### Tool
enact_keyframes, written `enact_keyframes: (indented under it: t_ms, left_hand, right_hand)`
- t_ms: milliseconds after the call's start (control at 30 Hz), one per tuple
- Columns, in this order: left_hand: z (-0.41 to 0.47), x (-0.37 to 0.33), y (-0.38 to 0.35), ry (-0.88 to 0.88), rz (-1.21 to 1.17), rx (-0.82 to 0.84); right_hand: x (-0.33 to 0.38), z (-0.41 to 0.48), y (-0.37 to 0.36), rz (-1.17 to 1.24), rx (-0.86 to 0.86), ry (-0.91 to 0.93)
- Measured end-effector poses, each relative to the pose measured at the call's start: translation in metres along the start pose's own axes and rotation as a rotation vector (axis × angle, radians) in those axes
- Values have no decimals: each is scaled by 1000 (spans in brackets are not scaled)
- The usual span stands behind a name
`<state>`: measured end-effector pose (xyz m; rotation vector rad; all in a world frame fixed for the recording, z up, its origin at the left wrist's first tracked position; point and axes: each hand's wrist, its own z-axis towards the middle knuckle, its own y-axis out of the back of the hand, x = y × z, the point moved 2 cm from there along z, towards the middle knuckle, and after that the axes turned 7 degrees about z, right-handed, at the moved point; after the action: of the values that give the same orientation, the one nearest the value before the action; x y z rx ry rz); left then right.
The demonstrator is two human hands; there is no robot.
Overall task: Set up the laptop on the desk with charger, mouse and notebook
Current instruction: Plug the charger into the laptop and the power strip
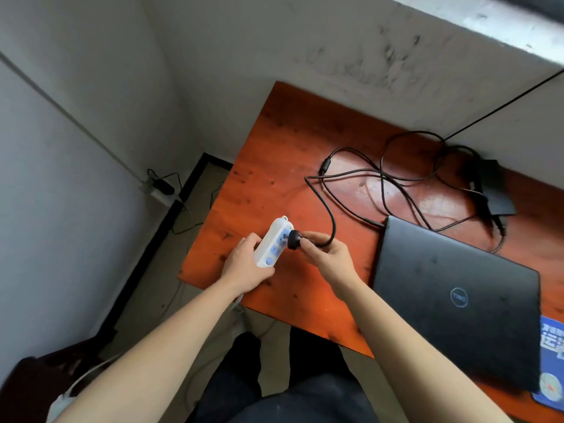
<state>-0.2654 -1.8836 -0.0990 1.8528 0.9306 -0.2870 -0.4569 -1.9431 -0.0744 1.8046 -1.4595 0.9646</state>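
My left hand (244,265) grips a white power strip (272,241) with blue sockets, held above the desk's left corner. My right hand (328,253) pinches the black charger plug (294,239), whose prongs sit at the strip's upper socket. The charger's cable (332,221) loops back across the orange-red wooden desk (274,154) to the black power brick (496,190) at the rear right. A closed black laptop (457,297) lies on the right side of the desk. A blue notebook (552,361) pokes out at the right edge, partly under the laptop.
Grey walls enclose the desk at the back and left. On the floor by the left wall sits a wall outlet with adapters (160,187) and thin cables. A white cord (88,377) trails at lower left. My dark trousers (290,392) fill the bottom centre.
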Motion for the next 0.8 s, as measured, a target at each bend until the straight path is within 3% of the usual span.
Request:
enact_keyframes:
  t_ms: [167, 333, 467, 600, 800]
  left_hand:
    - [-9, -5, 10, -12, -258, 61]
    - [-16, -17, 28, -41, -366, 81]
    - [-25, -41, 47, -4, -882, 251]
    - [-26, -60, 65, -74, -913, 408]
    - [-30, -75, 82, -150, -859, 417]
  right_hand:
    - [3, -10, 1, 237, 24, -104]
    - [30, -19, -4, -80, 132, -94]
    - [53, -32, -7, -107, 275, -102]
    - [71, -44, -12, -47, 348, -82]
    - [93, -59, -11, 22, 445, 23]
